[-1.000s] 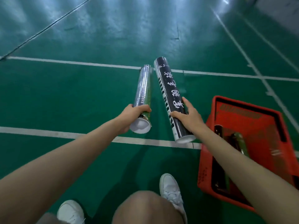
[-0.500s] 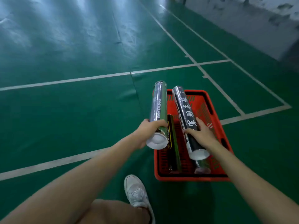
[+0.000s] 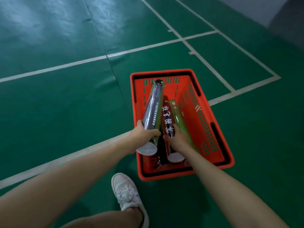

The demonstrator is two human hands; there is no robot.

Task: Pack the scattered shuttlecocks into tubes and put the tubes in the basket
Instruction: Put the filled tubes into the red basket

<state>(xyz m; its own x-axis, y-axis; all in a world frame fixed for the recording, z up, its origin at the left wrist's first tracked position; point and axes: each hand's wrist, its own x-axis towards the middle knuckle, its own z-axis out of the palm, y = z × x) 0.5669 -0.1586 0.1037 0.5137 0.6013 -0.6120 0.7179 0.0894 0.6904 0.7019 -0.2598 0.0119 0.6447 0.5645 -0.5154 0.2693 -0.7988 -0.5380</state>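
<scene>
Both hands are over the orange basket (image 3: 161, 72) on the green court floor (image 3: 65, 112): the left hand (image 3: 145, 136) has its fingers wrapped round the grey tube (image 3: 153, 107) near its white-capped end, holding it tilted with the far tip above the basket's far end. The right hand (image 3: 177, 140) grips the black tube (image 3: 167, 119) with white lettering, low inside the basket, just beside a green tube (image 3: 180, 122) lying there, and another dark tube (image 3: 160, 153) lies beneath. A white shoe (image 3: 127, 193) stands just beside the basket's near rim.
</scene>
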